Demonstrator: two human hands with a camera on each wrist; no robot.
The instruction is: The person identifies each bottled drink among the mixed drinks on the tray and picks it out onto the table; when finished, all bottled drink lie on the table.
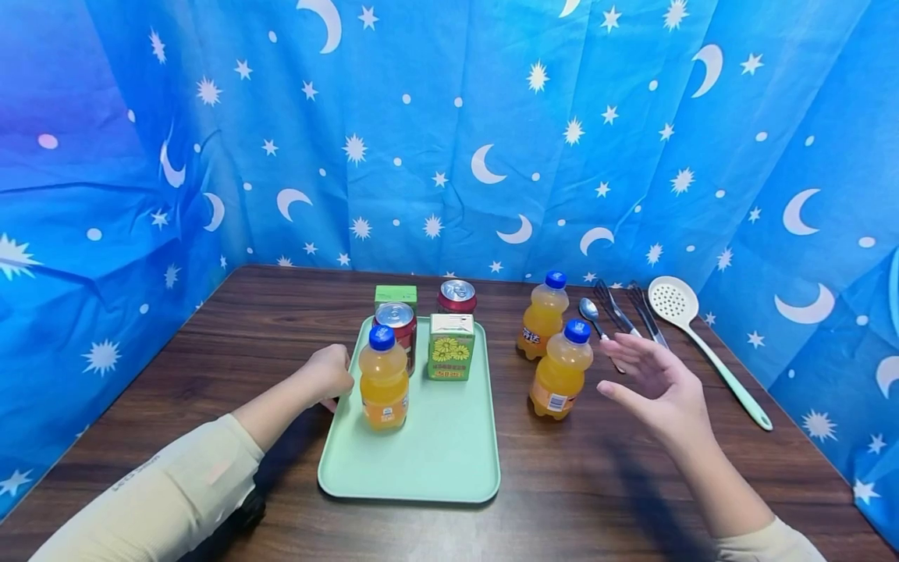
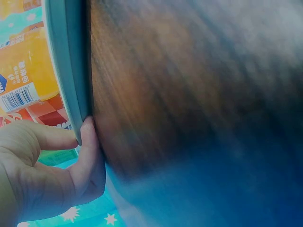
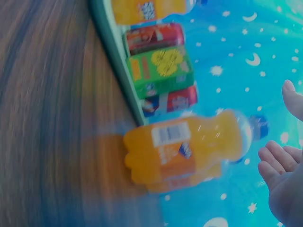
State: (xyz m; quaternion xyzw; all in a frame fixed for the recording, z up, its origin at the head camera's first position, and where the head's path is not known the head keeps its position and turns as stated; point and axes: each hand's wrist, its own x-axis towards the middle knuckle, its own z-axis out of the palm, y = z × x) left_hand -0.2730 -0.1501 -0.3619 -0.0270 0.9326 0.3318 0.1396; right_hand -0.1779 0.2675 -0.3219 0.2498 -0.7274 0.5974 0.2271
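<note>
At the left rim of a light green tray [image 1: 438, 464], my left hand [image 1: 326, 377] pinches the edge; in the left wrist view its thumb and a finger lie on either side of that rim [image 2: 75, 61]. On the tray stand an orange drink bottle [image 1: 385, 394] with a blue cap, a red can [image 1: 396, 316] partly behind it, and a green drink carton [image 1: 451, 351] with yellow flowers. My right hand [image 1: 663, 394], fingers extended and thumb apart, hovers beside another orange drink bottle [image 1: 559, 378] right of the tray, not touching it.
A third orange drink bottle [image 1: 543, 316] stands behind. Past the tray's far end are another red can [image 1: 456, 297] and a green carton [image 1: 396, 294]. A spoon [image 1: 590, 311], whisks [image 1: 616, 308] and a white skimmer [image 1: 702, 343] lie at right. A blue curtain [image 1: 421, 117] encloses the table.
</note>
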